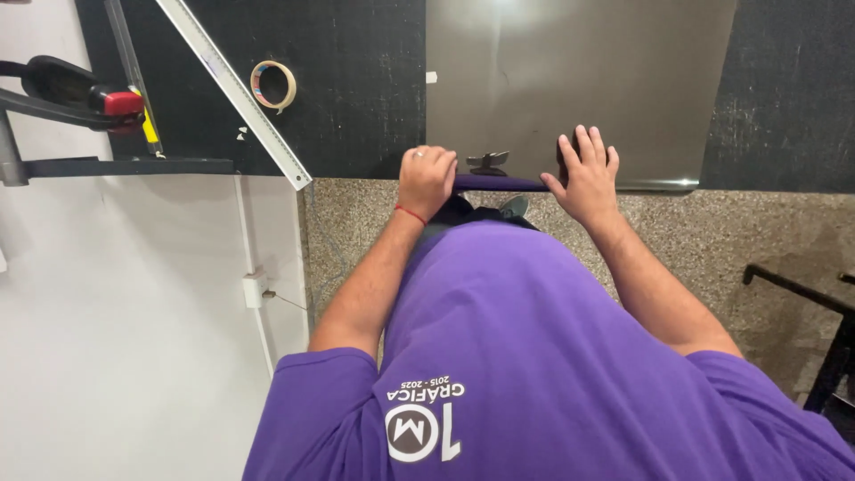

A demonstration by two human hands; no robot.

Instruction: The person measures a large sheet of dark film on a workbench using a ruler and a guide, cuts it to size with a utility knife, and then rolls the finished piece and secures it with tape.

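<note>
My left hand, with a ring and a red wrist cord, is curled into a fist at the front edge of the black table, closed over the left end of a thin purple bar. My right hand lies flat with its fingers spread on the near edge of a large grey sheet, covering the bar's right end. A small dark metal piece sits on the sheet between the two hands. My purple shirt fills the lower part of the view.
A long metal ruler lies diagonally on the table, sticking out past its edge, with a roll of masking tape beside it. A red and black tool sits at the left. Below are speckled floor, a wall socket and a dark frame.
</note>
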